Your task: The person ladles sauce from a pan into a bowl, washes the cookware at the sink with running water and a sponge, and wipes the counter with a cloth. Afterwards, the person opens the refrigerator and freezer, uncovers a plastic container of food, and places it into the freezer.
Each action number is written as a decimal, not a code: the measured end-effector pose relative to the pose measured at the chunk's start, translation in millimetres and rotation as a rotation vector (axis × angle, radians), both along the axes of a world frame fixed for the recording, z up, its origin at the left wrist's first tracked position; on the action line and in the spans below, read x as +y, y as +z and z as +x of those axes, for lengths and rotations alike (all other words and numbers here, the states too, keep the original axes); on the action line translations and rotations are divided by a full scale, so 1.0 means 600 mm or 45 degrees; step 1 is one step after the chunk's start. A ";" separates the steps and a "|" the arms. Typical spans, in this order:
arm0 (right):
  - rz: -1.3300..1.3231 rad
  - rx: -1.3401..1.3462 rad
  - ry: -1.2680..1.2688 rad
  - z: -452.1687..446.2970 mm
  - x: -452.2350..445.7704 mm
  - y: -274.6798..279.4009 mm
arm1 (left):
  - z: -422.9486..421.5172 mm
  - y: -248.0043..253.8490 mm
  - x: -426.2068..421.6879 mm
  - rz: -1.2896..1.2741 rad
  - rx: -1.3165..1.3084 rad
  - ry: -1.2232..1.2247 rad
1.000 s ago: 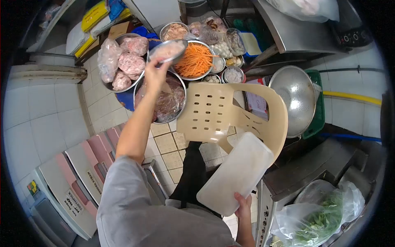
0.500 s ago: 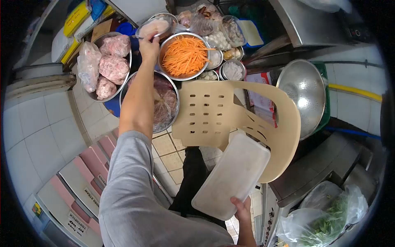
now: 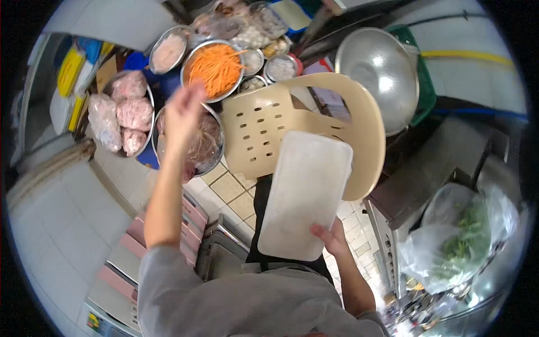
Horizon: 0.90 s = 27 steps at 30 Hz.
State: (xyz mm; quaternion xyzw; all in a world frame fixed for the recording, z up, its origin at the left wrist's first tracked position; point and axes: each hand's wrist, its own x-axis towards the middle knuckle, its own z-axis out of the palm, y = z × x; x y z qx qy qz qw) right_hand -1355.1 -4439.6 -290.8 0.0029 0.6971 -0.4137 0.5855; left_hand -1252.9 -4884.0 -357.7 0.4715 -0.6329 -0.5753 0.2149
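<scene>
My right hand (image 3: pixel 331 237) grips the lower edge of a whitish rectangular plastic container (image 3: pixel 303 194), thumb on its top face, in front of a beige plastic chair (image 3: pixel 255 132). Smeared by motion, my left hand (image 3: pixel 186 106) hovers over the edge of a bowl of dark meat (image 3: pixel 205 143), just below a metal bowl of shredded carrots (image 3: pixel 216 70). Its fingers are too blurred to read, and I see nothing clear in them. Beyond it, a small metal bowl of pale pink meat (image 3: pixel 168 51) rests beside the carrots.
A bowl of bagged minced meat (image 3: pixel 133 109) stands at left. Small tins of white food (image 3: pixel 281 68) sit right of the carrots. A large metal bowl (image 3: pixel 379 78) leans on a green crate (image 3: pixel 424 84). Bagged greens (image 3: pixel 463 241) lie lower right, and pink-fronted drawers (image 3: pixel 193 210) lower left.
My left hand has let go of the rim of the pale meat bowl and drawn back toward me. The view has shifted; my right hand still holds the container.
</scene>
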 end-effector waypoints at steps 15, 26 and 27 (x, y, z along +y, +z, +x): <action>-0.744 0.336 -0.474 -0.033 0.118 0.316 | -0.112 0.408 0.444 0.856 0.274 -0.435; -0.950 0.705 -1.365 0.138 0.412 0.349 | -0.180 0.607 0.787 0.736 0.655 -0.971; -1.193 0.758 -1.604 0.147 0.434 0.342 | -0.181 0.606 0.836 0.780 0.718 -1.074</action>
